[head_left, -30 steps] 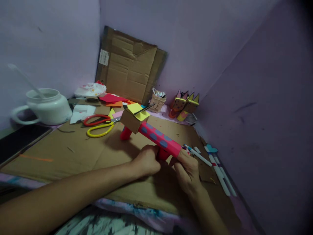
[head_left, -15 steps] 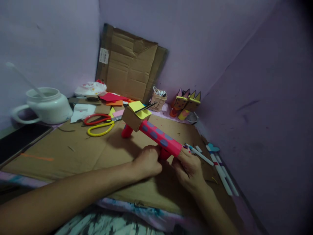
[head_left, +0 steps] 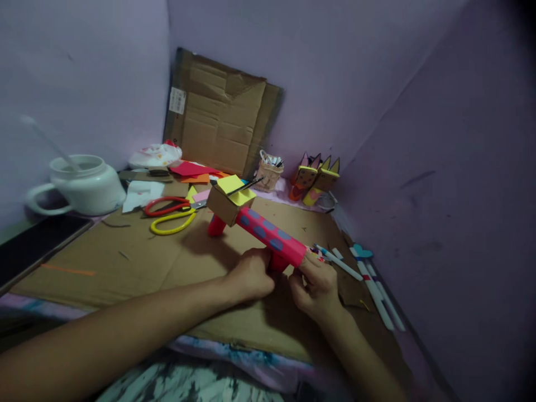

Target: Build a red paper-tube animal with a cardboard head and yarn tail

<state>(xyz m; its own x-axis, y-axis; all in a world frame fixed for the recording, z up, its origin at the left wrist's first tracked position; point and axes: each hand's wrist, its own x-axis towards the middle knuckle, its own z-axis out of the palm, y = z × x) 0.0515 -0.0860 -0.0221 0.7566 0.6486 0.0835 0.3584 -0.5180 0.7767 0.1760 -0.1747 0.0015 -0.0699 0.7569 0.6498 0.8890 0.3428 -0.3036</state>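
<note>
A bright pink paper craft tube [head_left: 271, 237] with purple-blue spots runs slantwise across the middle. At its far end sits a small cardboard box [head_left: 224, 207] topped with yellow paper [head_left: 230, 184] and a dark strip; a short pink tube [head_left: 216, 225] reaches down beneath the box. My left hand [head_left: 252, 272] is closed around the pink part under the tube's near end, its fingers mostly hidden. My right hand [head_left: 317, 285] holds that near end, fingers bent against or just inside it; which one I cannot tell.
Red-and-yellow-handled scissors [head_left: 171, 215] lie left of the craft on a cardboard sheet [head_left: 142, 257]. A white pot [head_left: 86, 187] and a dark phone [head_left: 42, 243] stand farther left. Markers [head_left: 379, 293] lie at the right edge; paper animal figures [head_left: 314, 181] stand behind.
The view has shifted slightly, so the craft and both hands appear a little farther left. My right hand's thumb and fingers look slightly more bent; both hands stay on the craft.
</note>
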